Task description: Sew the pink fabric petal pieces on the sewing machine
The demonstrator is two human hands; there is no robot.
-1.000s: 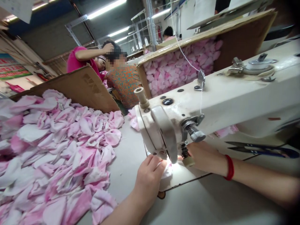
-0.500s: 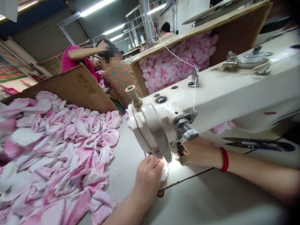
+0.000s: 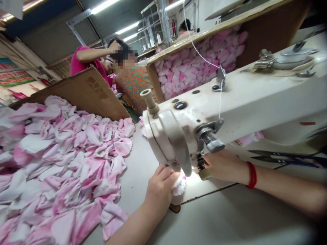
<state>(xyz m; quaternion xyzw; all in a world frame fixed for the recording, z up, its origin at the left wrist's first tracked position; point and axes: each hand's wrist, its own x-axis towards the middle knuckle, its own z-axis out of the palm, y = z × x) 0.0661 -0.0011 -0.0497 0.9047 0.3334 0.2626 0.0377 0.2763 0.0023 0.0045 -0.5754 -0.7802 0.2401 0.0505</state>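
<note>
A white sewing machine [image 3: 178, 132] reaches in from the right, its lamp lighting the needle area. My left hand [image 3: 162, 183] is beside the needle area, its fingers curled on a small pink and white fabric piece [image 3: 179, 186]. My right hand [image 3: 222, 166], with a red band [image 3: 251, 175] at the wrist, lies behind the machine head. The head and presser parts hide its fingertips, so what they hold cannot be made out. White thread runs down to the tension knob [image 3: 213, 143].
Pink and white fabric pieces [image 3: 63, 170] are heaped at the left before a cardboard sheet [image 3: 87, 92]. A cardboard box [image 3: 268, 41] of similar pieces stands behind the machine. Thread snips [image 3: 281, 157] lie at the right. Several people are in the background.
The view has shifted, so the machine and right arm appear farther right. My left hand sits slightly farther left of the machine head, and more of the small fabric piece shows.
</note>
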